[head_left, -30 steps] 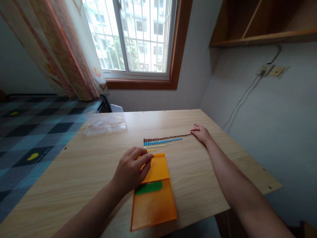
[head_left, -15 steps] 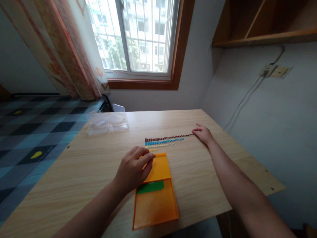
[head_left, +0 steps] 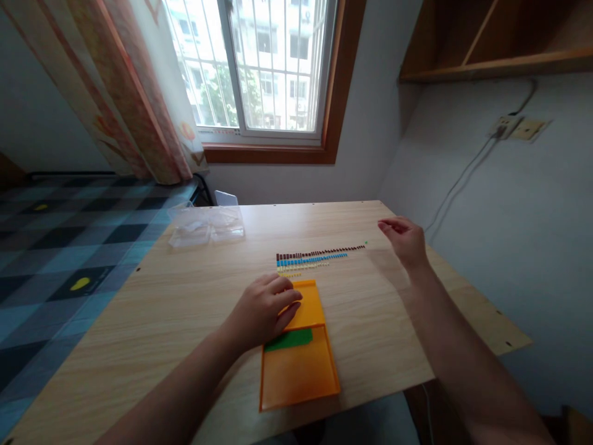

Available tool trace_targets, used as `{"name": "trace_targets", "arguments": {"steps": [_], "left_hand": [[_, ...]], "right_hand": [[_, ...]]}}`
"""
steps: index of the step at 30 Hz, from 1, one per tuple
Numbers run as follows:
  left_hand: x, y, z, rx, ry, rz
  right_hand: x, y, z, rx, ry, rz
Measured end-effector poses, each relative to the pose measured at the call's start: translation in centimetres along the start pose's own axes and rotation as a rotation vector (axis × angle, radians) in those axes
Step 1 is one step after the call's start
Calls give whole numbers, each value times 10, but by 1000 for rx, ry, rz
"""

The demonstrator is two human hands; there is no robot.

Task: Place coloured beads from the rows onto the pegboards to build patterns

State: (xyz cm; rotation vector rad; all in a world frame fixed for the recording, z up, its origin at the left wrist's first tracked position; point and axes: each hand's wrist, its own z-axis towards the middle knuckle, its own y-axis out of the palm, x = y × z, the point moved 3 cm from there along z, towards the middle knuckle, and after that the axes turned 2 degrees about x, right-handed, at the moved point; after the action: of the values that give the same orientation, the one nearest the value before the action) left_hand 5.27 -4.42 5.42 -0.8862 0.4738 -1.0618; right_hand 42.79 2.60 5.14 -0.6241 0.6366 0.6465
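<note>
Right hand (head_left: 407, 242): lifted, fingertips pinched; I cannot tell if anything is held.
Left hand (head_left: 265, 307): loosely curled over orange case (head_left: 303, 376); its hold is unclear.
Brown row (head_left: 319, 253): on the tabletop (head_left: 370, 337); a low sweep may scatter it.
Yellow row (head_left: 293, 275): near the case; pushing this may bend the row.

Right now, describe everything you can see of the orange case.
The orange case looks like plastic: two shallow, rimmed sections, opened flat on the wooden table, one beyond the other. A green strip lies in the nearer section, along the ridge between them. The left hand hides part of the farther section; whether it touches the case is hard to tell.
</note>
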Motion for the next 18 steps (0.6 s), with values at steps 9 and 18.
{"name": "trace_targets", "arguments": {"steps": [9,18], "left_hand": [[-8,4,0,-194,-89,31],[5,11,0,-417,-88,-51]], "right_hand": [[-150,21,-185,-995,-282,110],[-144,42,-211,-860,-274,-84]]}}
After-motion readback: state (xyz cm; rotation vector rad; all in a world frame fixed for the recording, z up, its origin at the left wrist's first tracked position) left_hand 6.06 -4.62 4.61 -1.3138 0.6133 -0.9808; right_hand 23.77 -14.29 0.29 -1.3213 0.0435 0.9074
